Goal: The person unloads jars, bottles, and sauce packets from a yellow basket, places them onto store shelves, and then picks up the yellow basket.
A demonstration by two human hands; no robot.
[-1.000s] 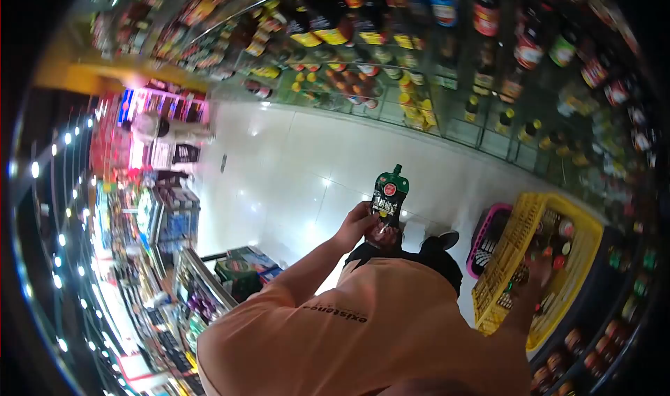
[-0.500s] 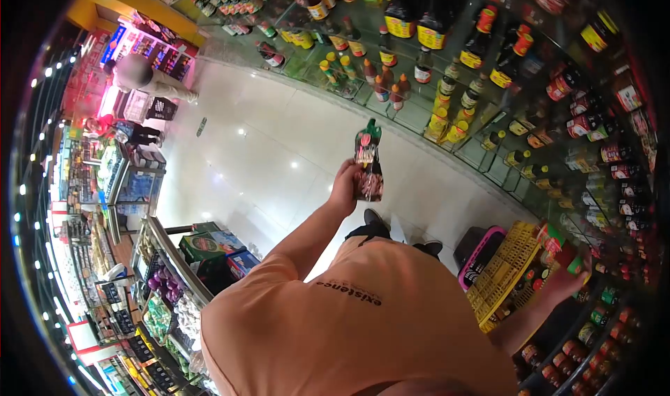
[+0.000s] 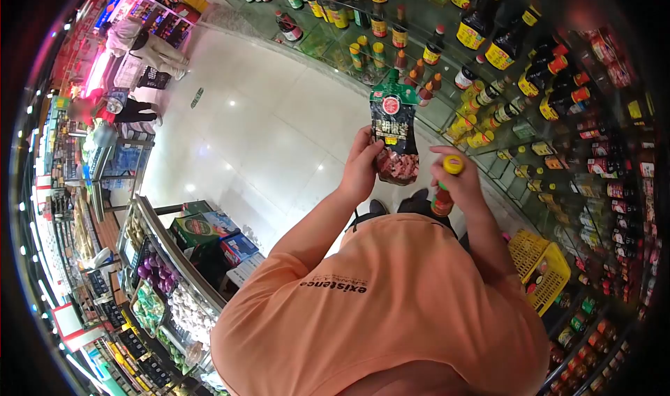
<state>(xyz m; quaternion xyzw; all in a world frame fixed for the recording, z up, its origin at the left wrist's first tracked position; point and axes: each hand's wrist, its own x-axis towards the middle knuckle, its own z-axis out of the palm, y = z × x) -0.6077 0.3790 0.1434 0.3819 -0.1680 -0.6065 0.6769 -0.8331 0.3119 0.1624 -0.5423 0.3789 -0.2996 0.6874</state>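
My left hand (image 3: 363,160) grips the lower left edge of a dark pouch (image 3: 396,127) with a green top and spout, a round red logo and a meat picture near its bottom. The pouch is upright with its front showing. To its right, my right hand (image 3: 457,180) is closed around a bottle (image 3: 442,199) with a yellow cap and a red and green body. The bottle is apart from the pouch, close in front of my orange shirt.
Glass shelves of sauce bottles (image 3: 474,27) run along the right. A yellow basket (image 3: 551,277) stands at the lower right. Boxes (image 3: 199,230) and a vegetable stand (image 3: 164,274) are at the lower left. Two people (image 3: 143,43) (image 3: 125,110) stand at the upper left.
My right hand has moved from beside the yellow basket to near the pouch, bringing the bottle. My left hand still holds the pouch, now nearer the view. The view has shifted.
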